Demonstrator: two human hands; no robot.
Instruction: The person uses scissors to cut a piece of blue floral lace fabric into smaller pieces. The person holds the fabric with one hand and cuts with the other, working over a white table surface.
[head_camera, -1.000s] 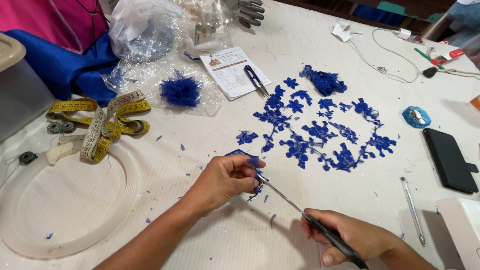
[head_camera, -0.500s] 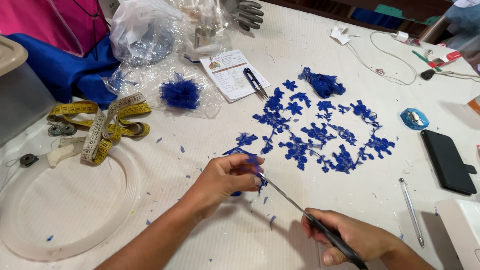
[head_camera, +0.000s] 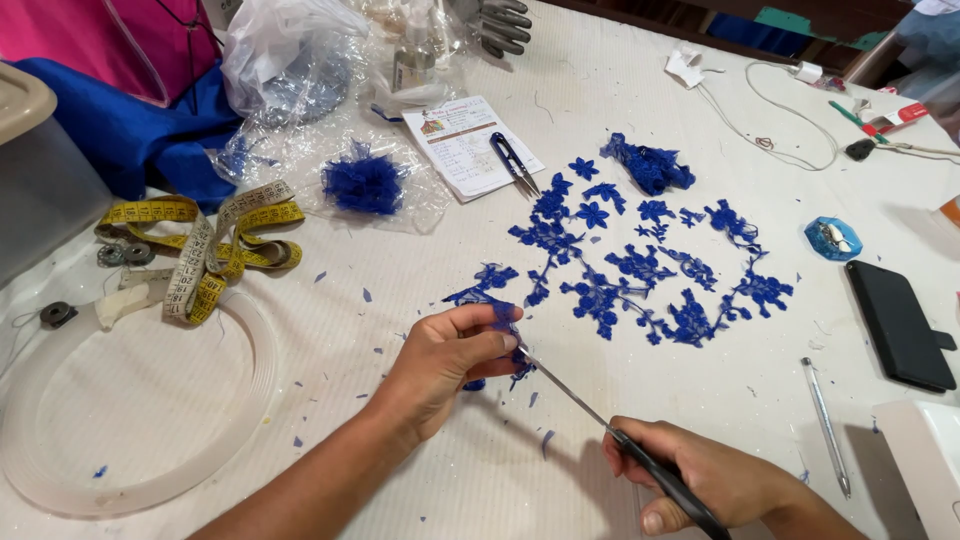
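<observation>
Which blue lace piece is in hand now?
The small blue lace floral piece pinched in the left hand, at the long scissors' tips; the others lie flat on the table.

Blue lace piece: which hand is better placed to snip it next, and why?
Right. The right hand holds the scissors, blades at the blue lace piece; the left hand only pinches it.

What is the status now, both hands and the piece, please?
Left hand pinches small blue lace piece. Right hand, grip shut on long black-handled scissors, tips at the piece. Cut blue lace motifs lie beyond, apart. Nothing blocks.
</observation>
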